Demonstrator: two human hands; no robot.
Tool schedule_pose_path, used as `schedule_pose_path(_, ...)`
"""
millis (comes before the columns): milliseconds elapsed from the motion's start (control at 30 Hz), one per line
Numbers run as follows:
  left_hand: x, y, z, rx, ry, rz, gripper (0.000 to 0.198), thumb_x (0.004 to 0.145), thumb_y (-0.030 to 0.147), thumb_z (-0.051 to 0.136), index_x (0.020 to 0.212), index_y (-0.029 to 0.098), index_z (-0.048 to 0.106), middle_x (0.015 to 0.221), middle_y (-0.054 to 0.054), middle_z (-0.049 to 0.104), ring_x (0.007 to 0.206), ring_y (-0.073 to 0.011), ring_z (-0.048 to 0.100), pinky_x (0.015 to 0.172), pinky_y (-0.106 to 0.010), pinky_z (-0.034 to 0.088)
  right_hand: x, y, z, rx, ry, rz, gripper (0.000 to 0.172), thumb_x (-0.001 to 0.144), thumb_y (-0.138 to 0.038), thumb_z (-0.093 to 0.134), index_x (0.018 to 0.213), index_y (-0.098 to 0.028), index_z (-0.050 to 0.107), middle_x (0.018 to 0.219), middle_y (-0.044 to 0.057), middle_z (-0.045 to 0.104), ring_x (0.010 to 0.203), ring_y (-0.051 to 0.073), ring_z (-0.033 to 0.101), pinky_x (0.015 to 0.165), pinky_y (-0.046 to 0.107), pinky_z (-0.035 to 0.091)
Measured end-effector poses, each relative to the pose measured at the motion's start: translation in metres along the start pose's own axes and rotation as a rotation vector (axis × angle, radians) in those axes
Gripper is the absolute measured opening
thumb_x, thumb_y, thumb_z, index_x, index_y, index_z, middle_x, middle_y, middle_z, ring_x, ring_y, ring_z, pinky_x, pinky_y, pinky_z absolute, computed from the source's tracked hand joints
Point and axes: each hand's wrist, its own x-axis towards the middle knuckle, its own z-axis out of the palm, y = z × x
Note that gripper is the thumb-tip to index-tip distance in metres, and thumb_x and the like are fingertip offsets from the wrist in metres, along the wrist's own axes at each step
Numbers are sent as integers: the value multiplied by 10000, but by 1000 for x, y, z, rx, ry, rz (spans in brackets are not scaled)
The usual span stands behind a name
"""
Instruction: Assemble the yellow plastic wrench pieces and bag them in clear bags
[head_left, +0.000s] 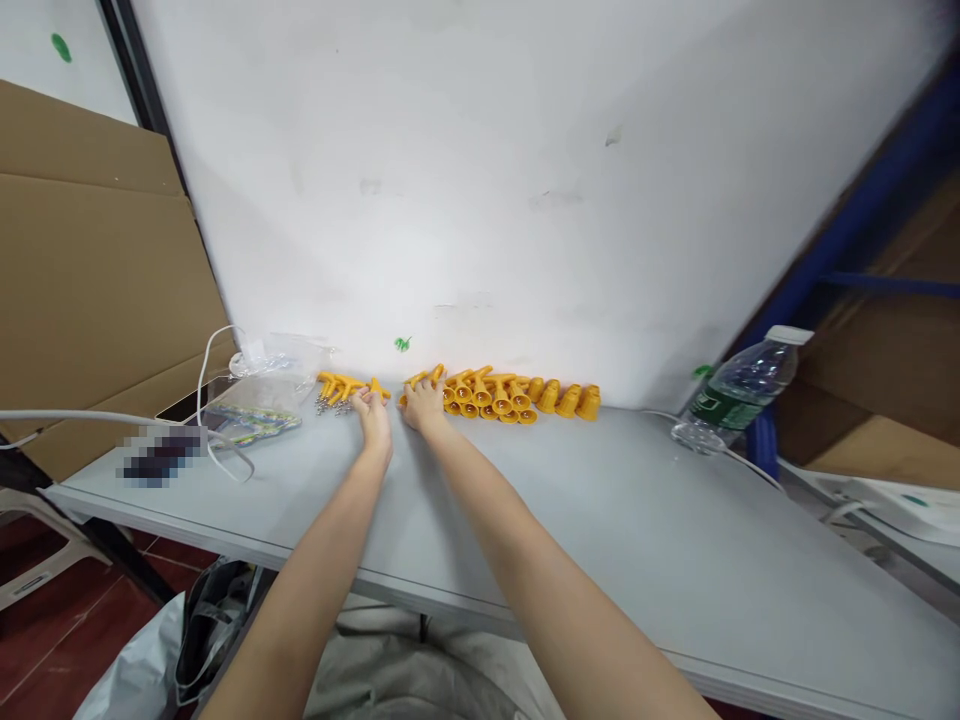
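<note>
Both my arms reach across a grey table (570, 520) to its far edge by a white wall. My left hand (373, 412) rests with fingers curled on a small orange plastic part at the right end of a cluster of orange T-shaped parts with metal screws (339, 389). My right hand (423, 404) lies a little to the right, fingers bent over another orange part at the left end of a long pile of orange cone-shaped parts (504, 394). The two hands are close together, almost touching.
Clear plastic bags (262, 395) and a white cable (214, 420) lie at the table's left. A plastic water bottle (739, 392) leans at the right by a blue frame. Cardboard sheets (90, 290) stand at the left. A bag sits on the floor under the table's near edge.
</note>
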Motion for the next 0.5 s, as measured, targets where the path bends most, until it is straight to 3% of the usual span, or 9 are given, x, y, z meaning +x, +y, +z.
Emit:
schedule_pose_path(300,-11,15,2,-122,37,-74,130,870,191,460,985,232,417,915,-8,535,777,-110,582,731,-242,448,-5,2,-1,10,71,37,453,947,-332,351,1240,-87,595,1277,224,595,1236,385,469,1109,657,23)
schedule_pose_path(500,-15,18,1,-107,8,-73,113,886,195,441,990,230,414,962,-18,553,776,-112,582,713,-240,435,-12,24,-21,74,263,-51,400,938,-327,387,1232,-131,573,1270,187,602,1199,335,494,1114,660,71)
